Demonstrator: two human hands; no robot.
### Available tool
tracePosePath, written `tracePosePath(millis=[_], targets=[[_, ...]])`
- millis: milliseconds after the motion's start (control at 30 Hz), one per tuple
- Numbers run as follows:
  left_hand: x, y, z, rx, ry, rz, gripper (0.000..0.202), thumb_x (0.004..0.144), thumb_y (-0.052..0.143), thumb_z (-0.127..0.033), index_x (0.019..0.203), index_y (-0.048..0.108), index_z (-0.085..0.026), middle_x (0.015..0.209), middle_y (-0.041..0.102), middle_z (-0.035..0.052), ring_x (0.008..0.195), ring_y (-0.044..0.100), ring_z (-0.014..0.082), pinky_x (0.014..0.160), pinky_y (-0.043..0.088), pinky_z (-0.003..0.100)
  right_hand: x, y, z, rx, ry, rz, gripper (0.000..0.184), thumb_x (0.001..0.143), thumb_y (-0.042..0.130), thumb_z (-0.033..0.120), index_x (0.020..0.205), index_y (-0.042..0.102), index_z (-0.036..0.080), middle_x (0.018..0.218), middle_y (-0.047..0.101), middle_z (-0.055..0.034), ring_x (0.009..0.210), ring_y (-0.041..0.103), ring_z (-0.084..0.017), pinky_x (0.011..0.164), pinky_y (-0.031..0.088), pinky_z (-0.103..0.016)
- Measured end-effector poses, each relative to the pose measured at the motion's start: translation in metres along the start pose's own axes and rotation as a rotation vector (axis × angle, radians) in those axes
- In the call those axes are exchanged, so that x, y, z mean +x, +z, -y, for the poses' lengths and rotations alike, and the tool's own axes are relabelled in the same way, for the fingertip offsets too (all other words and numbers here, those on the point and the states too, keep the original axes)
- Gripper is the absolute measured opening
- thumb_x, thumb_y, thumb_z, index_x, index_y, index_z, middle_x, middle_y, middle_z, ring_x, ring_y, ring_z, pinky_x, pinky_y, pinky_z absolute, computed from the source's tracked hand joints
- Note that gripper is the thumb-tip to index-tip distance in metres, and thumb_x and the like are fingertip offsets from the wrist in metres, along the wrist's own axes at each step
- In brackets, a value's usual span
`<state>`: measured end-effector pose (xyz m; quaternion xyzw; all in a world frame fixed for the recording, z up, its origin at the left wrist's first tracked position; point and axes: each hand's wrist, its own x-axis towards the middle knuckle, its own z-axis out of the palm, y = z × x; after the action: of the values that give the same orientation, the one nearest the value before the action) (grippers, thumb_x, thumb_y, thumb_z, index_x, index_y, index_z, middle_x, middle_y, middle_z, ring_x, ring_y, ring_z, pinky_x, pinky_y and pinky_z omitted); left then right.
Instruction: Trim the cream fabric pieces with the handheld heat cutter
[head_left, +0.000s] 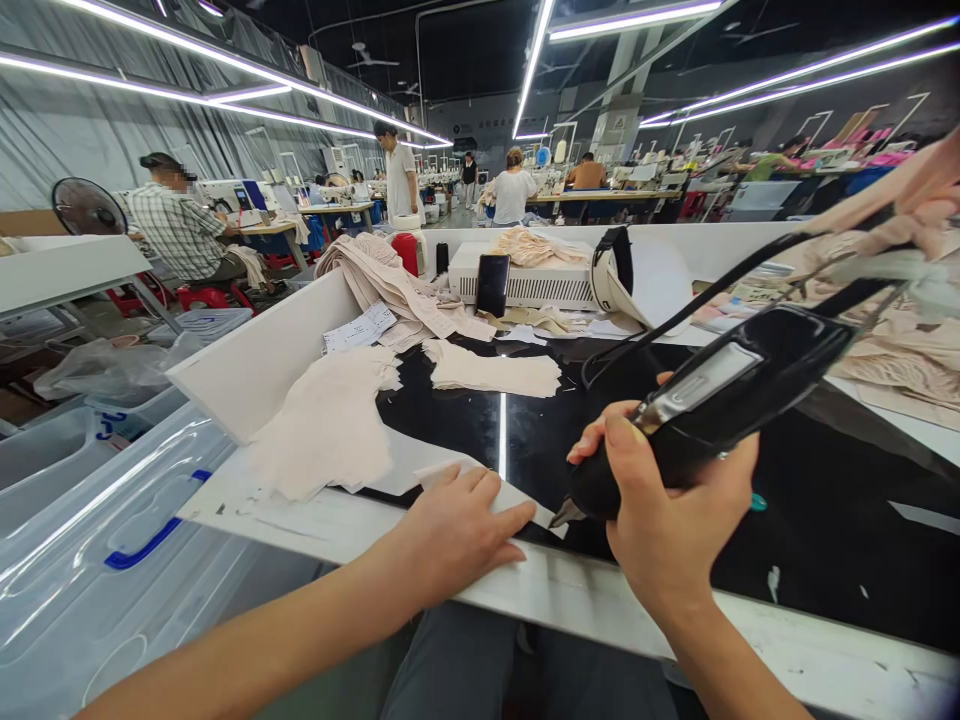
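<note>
My right hand [667,520] is closed round a black handheld cutting tool [720,400] with a pointed tip near the table's front edge; its black cord [675,310] runs up to the right. My left hand [457,525] lies flat, fingers stretched, pressing a white piece [510,495] on the black tabletop [465,420], just left of the tool's tip. A pale pink fabric piece [330,420] lies to the left, and another [491,372] lies further back.
A white machine [525,285] with a phone [493,284] leaning on it stands at the back, beside piled fabric [390,280]. Clear plastic bins [97,530] sit at my left. More fabric [900,340] heaps on the right. Other people work at distant tables.
</note>
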<state>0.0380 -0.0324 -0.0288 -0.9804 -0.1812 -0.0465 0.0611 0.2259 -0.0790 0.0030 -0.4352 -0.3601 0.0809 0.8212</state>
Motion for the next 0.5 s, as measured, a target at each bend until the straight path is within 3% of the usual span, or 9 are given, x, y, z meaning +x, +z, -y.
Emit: tracePosePath(millis=[200, 400, 500], targets=[[-0.003, 0.01, -0.006, 0.021, 0.015, -0.049, 0.058, 0.111, 0.08, -0.06, 0.152, 0.069, -0.021, 0.126, 0.076, 0.0177, 0.125, 0.075, 0.037, 0.112, 0.063, 0.053, -0.002, -0.004, 0.001, -0.02, 0.029, 0.009, 0.052, 0.082, 0.105, 0.049, 0.104, 0.061, 0.03, 0.081, 0.076, 0.0073, 0.056, 0.07, -0.019, 0.052, 0.062, -0.034], [-0.004, 0.018, -0.01, 0.041, 0.025, -0.11, 0.062, 0.11, 0.08, -0.063, 0.154, 0.067, -0.021, 0.13, 0.076, 0.0204, 0.128, 0.074, 0.0391, 0.109, 0.063, 0.052, 0.011, 0.002, -0.002, 0.042, 0.016, 0.02, 0.05, 0.082, 0.102, 0.044, 0.114, 0.066, 0.033, 0.078, 0.074, 0.0076, 0.054, 0.067, -0.021, 0.054, 0.062, -0.038], [-0.004, 0.022, -0.01, 0.042, 0.026, -0.129, 0.062, 0.11, 0.081, -0.062, 0.153, 0.068, -0.021, 0.131, 0.076, 0.0208, 0.129, 0.074, 0.04, 0.108, 0.064, 0.052, 0.021, 0.013, -0.006, 0.09, -0.003, -0.004, 0.047, 0.08, 0.099, 0.04, 0.109, 0.062, 0.034, 0.076, 0.072, 0.0093, 0.052, 0.063, -0.019, 0.051, 0.06, -0.036]])
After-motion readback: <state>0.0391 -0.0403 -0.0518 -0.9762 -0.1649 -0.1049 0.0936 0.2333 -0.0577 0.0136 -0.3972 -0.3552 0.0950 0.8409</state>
